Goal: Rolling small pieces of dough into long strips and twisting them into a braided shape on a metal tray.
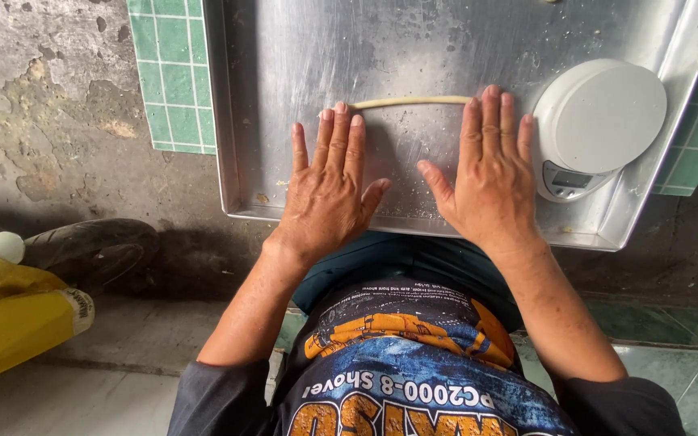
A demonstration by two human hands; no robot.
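Observation:
A thin pale rope of dough point(410, 102) lies across a metal tray point(300, 48). My left hand point(331, 182) rests flat on the tray, fingers apart, its fingertips on the rope's left end. My right hand point(488, 171) is flat too, fingertips over the rope's right end. Neither hand grips anything; both press palm-down on the dough and tray.
A white round digital kitchen scale point(596, 125) sits on the tray right of my right hand. The tray stands on a green-tiled ledge point(173, 73). Below left are a dark tyre-like object point(90, 246) and a yellow thing point(6, 315) on the floor.

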